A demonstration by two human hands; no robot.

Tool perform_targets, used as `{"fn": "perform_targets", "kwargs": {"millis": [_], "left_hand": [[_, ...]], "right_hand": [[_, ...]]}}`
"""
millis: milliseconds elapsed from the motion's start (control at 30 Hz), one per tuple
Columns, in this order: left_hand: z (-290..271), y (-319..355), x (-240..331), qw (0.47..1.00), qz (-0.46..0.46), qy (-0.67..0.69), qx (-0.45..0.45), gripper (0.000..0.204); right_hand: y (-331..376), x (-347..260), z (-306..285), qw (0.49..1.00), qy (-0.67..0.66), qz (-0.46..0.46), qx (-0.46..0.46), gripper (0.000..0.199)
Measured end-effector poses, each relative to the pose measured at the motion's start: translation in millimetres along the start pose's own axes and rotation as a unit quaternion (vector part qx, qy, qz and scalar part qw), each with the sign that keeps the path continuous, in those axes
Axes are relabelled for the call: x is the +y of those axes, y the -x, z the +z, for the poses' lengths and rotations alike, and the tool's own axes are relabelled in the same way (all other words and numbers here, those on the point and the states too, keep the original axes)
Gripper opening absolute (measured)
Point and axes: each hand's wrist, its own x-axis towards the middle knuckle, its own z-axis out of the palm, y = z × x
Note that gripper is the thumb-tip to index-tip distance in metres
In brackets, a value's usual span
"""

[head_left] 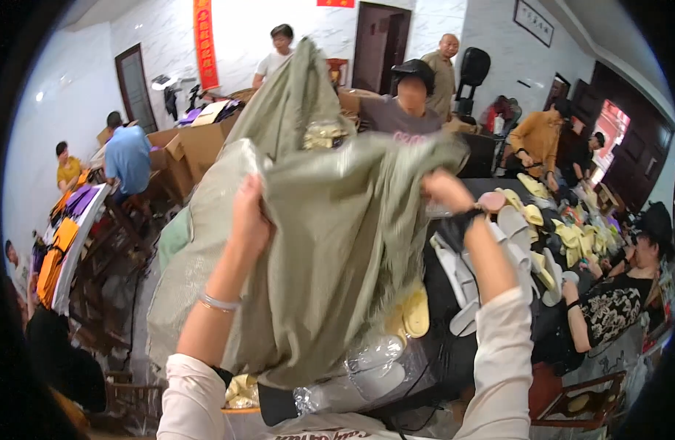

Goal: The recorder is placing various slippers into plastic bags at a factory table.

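Between my raised hands hangs a grey-green woven sack (pixel 337 242), spread wide and falling in folds toward me. My left hand (pixel 251 216) grips its upper left edge. My right hand (pixel 447 192), a little blurred, is closed on the bunched cloth at the upper right. Behind it, a second sack (pixel 297 110) of similar colour rises to a peak, and a paler bulging sack (pixel 194 271) stands at the left. Below the hanging cloth are grey slippers in clear plastic (pixel 374 374) and yellow slippers (pixel 411 314), partly covered.
A dark table (pixel 444 359) at the right bears grey slippers (pixel 462 282) and heaped yellow slippers (pixel 583 238). A person (pixel 609 308) sits at its right side; others stand beyond. Cardboard boxes (pixel 198 150) and a table with orange bundles (pixel 56 257) are at the left. A wooden chair (pixel 583 400) is lower right.
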Motion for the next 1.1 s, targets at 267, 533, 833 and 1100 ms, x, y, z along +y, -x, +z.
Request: {"fn": "perform_targets", "kwargs": {"millis": [267, 533, 833, 1100], "left_hand": [[34, 71, -178, 0.922, -0.059, -0.358, -0.135, 0.045], [74, 147, -222, 0.873, -0.155, -0.257, -0.384, 0.043], [13, 181, -289, 0.768, -0.091, -0.426, -0.469, 0.041], [3, 161, 24, 0.642, 0.127, -0.709, -0.262, 0.053]], "right_hand": [[66, -6, 78, 0.950, -0.011, -0.207, 0.232, 0.055], [80, -118, 202, 0.935, 0.247, -0.253, 0.014, 0.101], [16, -76, 294, 0.849, 0.411, -0.296, 0.150, 0.026], [33, -68, 205, 0.833, 0.310, -0.411, 0.200, 0.008]]}}
